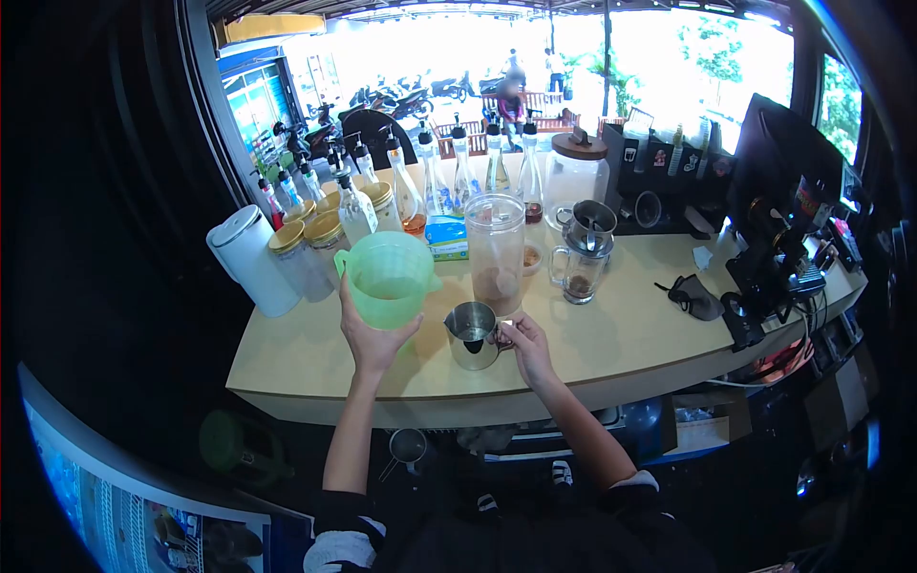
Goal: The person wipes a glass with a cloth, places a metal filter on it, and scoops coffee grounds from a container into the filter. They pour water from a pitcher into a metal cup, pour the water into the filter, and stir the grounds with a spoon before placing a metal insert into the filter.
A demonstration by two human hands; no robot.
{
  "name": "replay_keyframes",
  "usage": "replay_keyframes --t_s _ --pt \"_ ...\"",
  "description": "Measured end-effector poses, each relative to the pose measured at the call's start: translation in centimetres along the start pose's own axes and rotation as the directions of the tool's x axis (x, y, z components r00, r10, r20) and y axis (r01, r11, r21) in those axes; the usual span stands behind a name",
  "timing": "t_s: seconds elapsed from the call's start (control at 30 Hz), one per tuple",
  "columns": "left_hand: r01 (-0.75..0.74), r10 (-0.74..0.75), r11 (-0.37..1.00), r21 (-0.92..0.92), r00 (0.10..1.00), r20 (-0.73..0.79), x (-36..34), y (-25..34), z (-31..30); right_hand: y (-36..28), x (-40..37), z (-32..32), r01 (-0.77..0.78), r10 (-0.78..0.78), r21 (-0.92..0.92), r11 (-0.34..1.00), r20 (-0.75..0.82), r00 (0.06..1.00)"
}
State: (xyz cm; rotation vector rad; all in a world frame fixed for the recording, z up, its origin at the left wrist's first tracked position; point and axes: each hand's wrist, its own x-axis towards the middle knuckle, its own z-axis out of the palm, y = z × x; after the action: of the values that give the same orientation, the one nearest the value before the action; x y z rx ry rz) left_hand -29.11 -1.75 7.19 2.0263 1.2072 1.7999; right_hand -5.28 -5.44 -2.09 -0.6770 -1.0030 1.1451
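Observation:
My left hand is wrapped round the lower part of a translucent green pitcher, held above the counter and tilted so its open top shows. My right hand grips the handle of a metal cup near the counter's front edge. The cup looks upright, with its open top facing up. Just behind the cup stands a tall clear container with something brownish low inside. A glass mug to the right bears a metal filter cup on top.
Pump bottles, wooden-lidded jars and a white jug line the counter's left and back. A large lidded glass jar stands behind. Toward the right are a dark pouch and a black monitor. People are outside.

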Motion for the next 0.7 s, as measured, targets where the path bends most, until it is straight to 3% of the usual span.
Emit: replay_keyframes --t_s 0.23,0.4,0.57,0.7 --pt "0.065 -0.080 0.976 -0.206 0.995 -0.064 -1.2 -2.3 1.5 0.0 0.0 -0.1 0.003 -0.002 -0.015 1.000 0.003 1.000" --pt "0.075 -0.094 0.971 -0.227 0.993 -0.075 -1.4 -3.2 1.9 0.0 0.1 0.0 -0.026 0.025 -0.032 0.999 -0.033 0.999" --pt "0.138 -0.156 0.959 -0.247 0.986 -0.054 -2.3 -3.0 1.9 -0.5 0.5 0.6 -0.065 0.072 0.206 0.976 -0.030 0.997" --pt "0.050 -0.099 0.970 -0.237 0.975 -0.200 -3.4 -1.6 2.0 -1.7 0.6 -0.6 -0.092 0.093 0.276 0.957 0.011 0.996"
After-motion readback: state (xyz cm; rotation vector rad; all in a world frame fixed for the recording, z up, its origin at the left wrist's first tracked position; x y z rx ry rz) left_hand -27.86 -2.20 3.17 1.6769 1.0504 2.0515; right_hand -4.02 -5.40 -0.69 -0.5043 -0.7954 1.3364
